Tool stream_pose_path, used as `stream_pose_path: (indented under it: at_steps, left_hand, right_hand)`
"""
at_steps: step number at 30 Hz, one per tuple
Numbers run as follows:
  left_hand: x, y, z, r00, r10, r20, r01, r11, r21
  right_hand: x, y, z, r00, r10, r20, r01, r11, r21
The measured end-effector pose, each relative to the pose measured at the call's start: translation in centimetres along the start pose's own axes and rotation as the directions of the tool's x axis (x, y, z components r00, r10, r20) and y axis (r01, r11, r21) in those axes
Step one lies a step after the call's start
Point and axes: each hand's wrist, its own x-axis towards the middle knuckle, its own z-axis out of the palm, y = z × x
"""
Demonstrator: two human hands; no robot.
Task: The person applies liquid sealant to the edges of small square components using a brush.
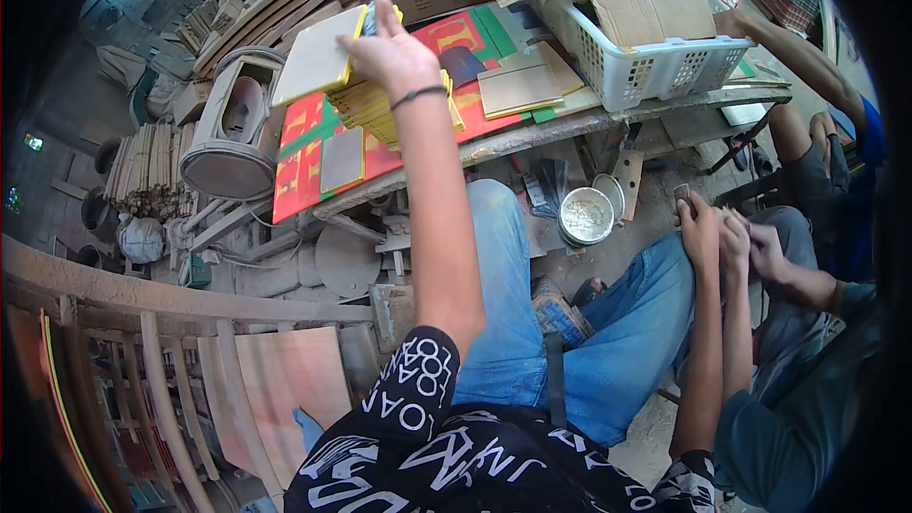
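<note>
My left hand (397, 55) is raised over the table, its thumb against the edge of a flat grey board (321, 55) with yellow edges. The fingers close at the board's right side, partly hidden by the palm. Beneath it stands a stack of similar yellow-edged boards (366, 112). One more board (342, 160) lies in front of the stack. Near my knee, my right hand (701, 226) grips a small brown block (681, 194) between thumb and fingers.
Boards (521, 85) lie on the red and green table covering (294, 171). A white plastic basket (655, 71) holds cardboard. Below sits a bucket of pale material (585, 217). Co-workers' hands (771, 252) are close to my right arm. A wooden railing (161, 280) runs at left.
</note>
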Motion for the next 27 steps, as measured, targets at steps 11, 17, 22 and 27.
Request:
stream_pose_path:
  at_steps: [11,17,22,27]
  left_hand:
    - [0.5,-5.1,3.1,0.981,-0.004,-0.193,0.023,0.995,0.096]
    - [1.9,-5.8,3.6,0.976,0.028,-0.215,0.0,0.991,0.131]
    - [2.4,-5.0,3.9,0.949,-0.142,-0.281,0.142,0.99,-0.02]
    - [2.2,-4.2,3.0,0.951,-0.222,-0.215,0.222,0.975,-0.025]
  right_hand:
    - [0.1,-0.3,-0.1,1.0,-0.004,0.014,0.004,0.998,-0.057]
    - [0.0,-0.7,-0.1,1.0,0.017,0.011,-0.017,1.0,-0.016]
    - [0.1,-0.6,0.0,1.0,0.005,0.007,-0.005,1.0,-0.006]
    - [-0.2,-1.5,-0.3,1.0,-0.011,0.013,0.011,0.998,-0.06]
